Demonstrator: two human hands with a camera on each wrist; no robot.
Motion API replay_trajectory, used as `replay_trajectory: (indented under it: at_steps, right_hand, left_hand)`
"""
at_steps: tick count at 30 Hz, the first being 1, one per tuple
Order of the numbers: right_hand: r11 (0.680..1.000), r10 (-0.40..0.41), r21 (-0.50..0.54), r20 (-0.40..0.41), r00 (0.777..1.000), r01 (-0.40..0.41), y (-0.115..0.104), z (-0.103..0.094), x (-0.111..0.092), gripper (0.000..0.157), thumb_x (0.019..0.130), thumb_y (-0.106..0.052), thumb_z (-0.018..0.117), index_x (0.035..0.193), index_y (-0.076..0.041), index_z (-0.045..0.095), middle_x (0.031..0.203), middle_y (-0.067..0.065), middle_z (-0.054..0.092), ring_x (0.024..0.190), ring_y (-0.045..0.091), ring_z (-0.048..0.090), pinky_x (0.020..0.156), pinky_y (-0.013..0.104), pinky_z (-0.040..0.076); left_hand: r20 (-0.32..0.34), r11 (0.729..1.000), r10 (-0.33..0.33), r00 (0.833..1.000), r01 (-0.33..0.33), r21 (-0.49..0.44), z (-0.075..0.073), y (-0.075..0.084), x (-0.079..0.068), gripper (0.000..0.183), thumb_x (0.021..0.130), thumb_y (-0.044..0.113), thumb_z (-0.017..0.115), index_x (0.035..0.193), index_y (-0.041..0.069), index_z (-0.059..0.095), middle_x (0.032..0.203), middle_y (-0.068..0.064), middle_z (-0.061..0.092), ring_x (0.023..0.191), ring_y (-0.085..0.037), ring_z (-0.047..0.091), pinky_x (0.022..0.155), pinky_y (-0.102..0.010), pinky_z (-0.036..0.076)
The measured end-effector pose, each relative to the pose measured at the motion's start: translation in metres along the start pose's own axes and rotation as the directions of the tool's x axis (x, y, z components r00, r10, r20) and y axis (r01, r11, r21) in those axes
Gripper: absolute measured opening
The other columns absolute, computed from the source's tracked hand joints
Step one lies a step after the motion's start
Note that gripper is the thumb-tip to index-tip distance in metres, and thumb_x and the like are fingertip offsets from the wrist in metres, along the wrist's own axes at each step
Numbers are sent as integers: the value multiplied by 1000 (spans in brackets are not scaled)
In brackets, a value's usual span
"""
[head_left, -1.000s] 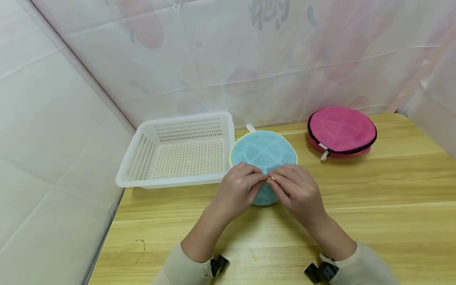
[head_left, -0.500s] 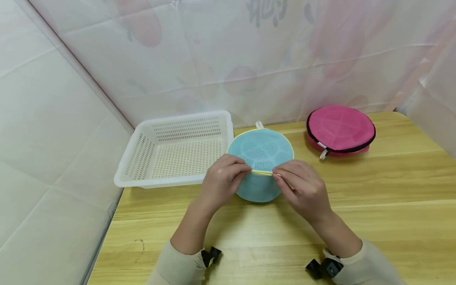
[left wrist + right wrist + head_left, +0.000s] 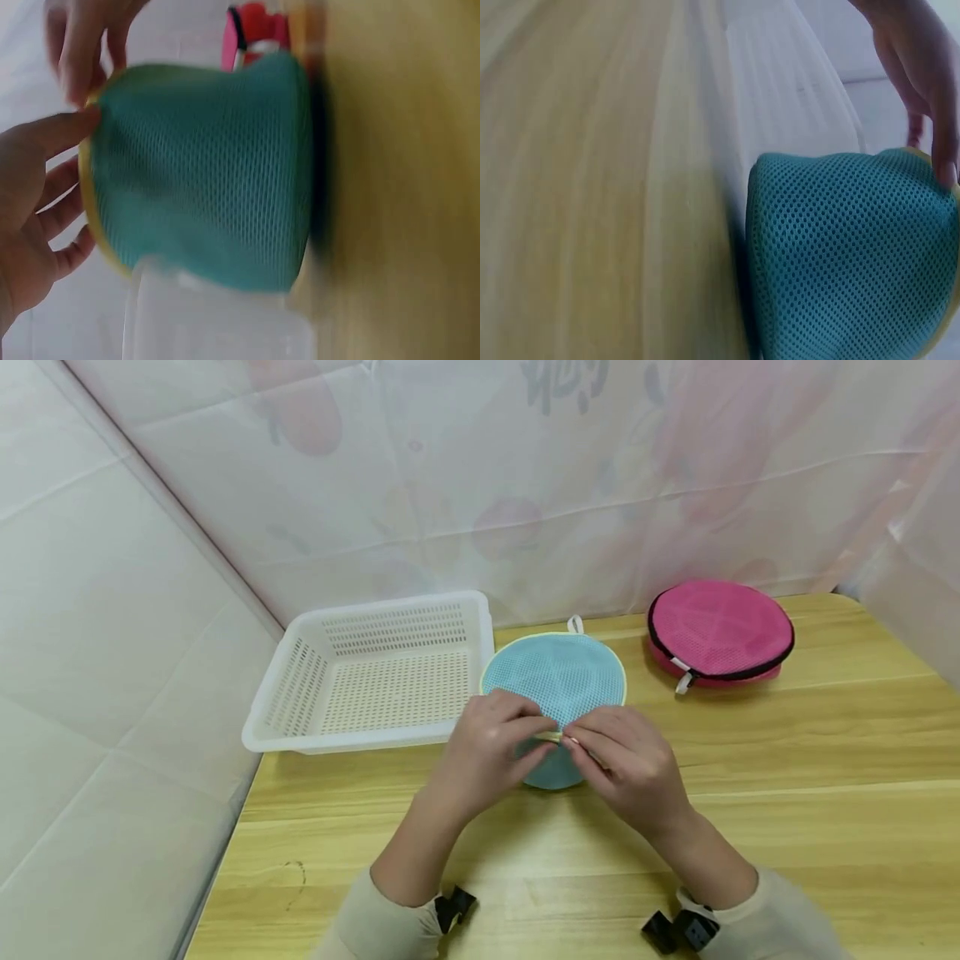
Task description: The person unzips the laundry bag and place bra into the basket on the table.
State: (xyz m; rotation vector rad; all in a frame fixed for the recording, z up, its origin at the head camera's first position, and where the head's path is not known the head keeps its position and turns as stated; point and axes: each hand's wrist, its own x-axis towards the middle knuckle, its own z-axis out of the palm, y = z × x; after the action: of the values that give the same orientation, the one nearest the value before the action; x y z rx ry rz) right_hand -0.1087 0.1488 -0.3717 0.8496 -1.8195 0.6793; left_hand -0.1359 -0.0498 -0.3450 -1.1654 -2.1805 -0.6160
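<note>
A round light-blue mesh laundry bag (image 3: 555,681) with yellow trim stands on the table in front of me in the head view. At its near edge, my left hand (image 3: 495,747) has thumb and fingers on the yellow trim. My right hand (image 3: 626,760) pinches the trim just beside it, with the fingertips of both hands close together. From the left wrist, the bag's mesh side (image 3: 202,172) shows bulging below the trim. In the right wrist view the left hand (image 3: 922,75) reaches the bag's top edge, while the right hand is out of frame.
A white perforated plastic basket (image 3: 367,745) stands left of the bag. Farther right, near the curtain (image 3: 420,485), lies a pink mesh bag (image 3: 720,627) with a black zipper edge. Everything stands on a wood-grain table (image 3: 810,827).
My left hand slid left along the trim, away from the right hand, then came back beside it. The bag turned slightly, its white loop shifting right.
</note>
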Motion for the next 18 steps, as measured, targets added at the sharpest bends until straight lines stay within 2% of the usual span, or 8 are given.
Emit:
replay_trajectory:
  at_steps: [4,9,11,16,18]
  right_hand:
    - [1000,-9,8,-7,1000,9,-3,2,1,30,97,-18,60,81,2,75,81,10,71,75,26,66,72,37,53]
    - [1000,6,0,-12,1000,-6,-2,-2,5,30,97,-17,60,81,3,75,80,11,71,74,26,66,73,36,53]
    - [1000,19,-4,-22,1000,-19,1,-4,6,31,97,-17,60,80,4,75,80,11,71,75,27,66,76,36,53]
    - [999,48,-11,-40,998,-49,6,-7,4,30,96,-18,61,81,4,76,81,12,72,76,30,66,82,33,52]
    - [998,53,-13,-35,998,-54,6,-7,3,30,96,-18,61,81,3,76,81,12,72,76,29,66,82,32,52]
  left_hand:
    - [-6,1000,3,1000,-3,26,6,8,1,7,82,24,82,85,18,80,88,7,70,88,-10,63,76,-25,48]
    - [-56,1000,-5,998,4,-9,4,1,1,4,79,14,83,79,13,79,85,3,71,84,-13,64,78,-25,52]
    - [-60,999,-26,998,24,-22,0,-5,0,4,80,13,82,80,11,79,87,2,71,85,-14,65,81,-25,53]
    - [-36,990,-127,991,124,-64,-10,-18,-5,6,80,11,82,85,9,79,92,-1,71,90,-16,65,87,-26,53]
    - [-33,989,-136,990,133,-63,-11,-19,-5,7,80,11,82,86,10,79,93,-1,71,90,-16,64,87,-26,53]
